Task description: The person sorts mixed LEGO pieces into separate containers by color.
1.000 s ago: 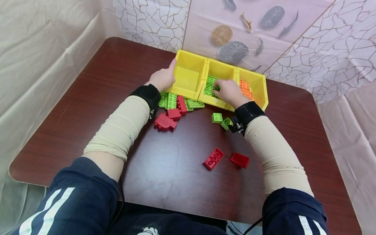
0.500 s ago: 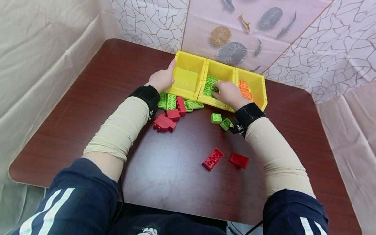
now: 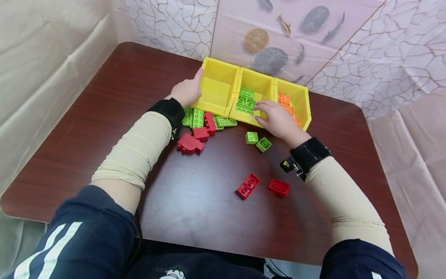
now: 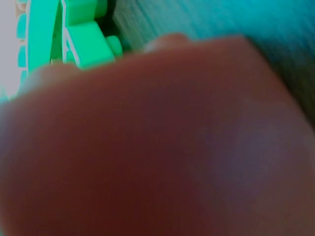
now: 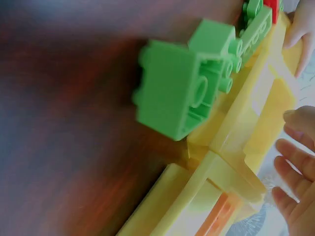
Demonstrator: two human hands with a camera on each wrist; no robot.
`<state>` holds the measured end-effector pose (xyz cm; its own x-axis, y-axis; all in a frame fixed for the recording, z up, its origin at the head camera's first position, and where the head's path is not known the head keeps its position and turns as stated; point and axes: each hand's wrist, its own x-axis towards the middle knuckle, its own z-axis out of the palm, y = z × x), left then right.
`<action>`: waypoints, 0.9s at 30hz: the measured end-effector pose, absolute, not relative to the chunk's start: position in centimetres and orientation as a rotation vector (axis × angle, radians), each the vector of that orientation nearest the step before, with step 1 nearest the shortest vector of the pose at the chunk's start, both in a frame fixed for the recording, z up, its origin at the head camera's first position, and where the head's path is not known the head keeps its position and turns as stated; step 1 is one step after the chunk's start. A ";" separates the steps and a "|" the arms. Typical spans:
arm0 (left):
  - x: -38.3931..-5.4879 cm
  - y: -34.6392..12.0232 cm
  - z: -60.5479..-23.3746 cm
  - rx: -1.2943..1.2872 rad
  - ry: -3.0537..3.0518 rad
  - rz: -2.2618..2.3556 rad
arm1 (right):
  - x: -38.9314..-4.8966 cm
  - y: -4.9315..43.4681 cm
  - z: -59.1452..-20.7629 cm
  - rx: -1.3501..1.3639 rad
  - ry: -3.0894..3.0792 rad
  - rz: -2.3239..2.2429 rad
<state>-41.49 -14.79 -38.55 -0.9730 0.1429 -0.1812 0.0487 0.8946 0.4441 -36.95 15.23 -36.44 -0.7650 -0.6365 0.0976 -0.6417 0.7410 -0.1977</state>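
My left hand (image 3: 186,92) is at the left end of a yellow three-compartment bin (image 3: 217,110), gripping its end wall with one digit stretched along the rim. In the right wrist view, that hand (image 5: 302,37) shows at the bin's far end. My right hand (image 3: 277,119) is over the front of the middle compartment, fingers spread and nothing in them. Green building bricks (image 3: 246,101) lie in the middle compartment beside its fingertips. Orange bricks (image 3: 283,100) are in the right compartment, and the left one shows a bare floor. My palm fills most of the left wrist view.
Green bricks (image 3: 198,118) and red bricks (image 3: 189,143) are heaped before the bin's left part. Two small green bricks (image 3: 263,144) lie in front of its middle. Nearer me are two red bricks (image 3: 247,186). A patterned cloth (image 3: 258,23) hangs behind the table.
My right hand has let go of a green brick in the middle compartment, spread its fingers and drawn back a little to the right. The left hand keeps its place at the bin.
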 end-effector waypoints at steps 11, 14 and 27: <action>-41.8 -14.3 -38.3 0.162 2.920 0.538 | -31.7 18.7 -38.1 0.984 -3.076 0.291; -41.8 -14.3 -38.2 0.168 2.931 0.504 | -31.4 19.0 -38.6 0.965 -3.124 0.245; -41.4 -13.7 -37.8 0.187 2.911 0.399 | -31.2 19.4 -37.5 0.996 -3.117 0.249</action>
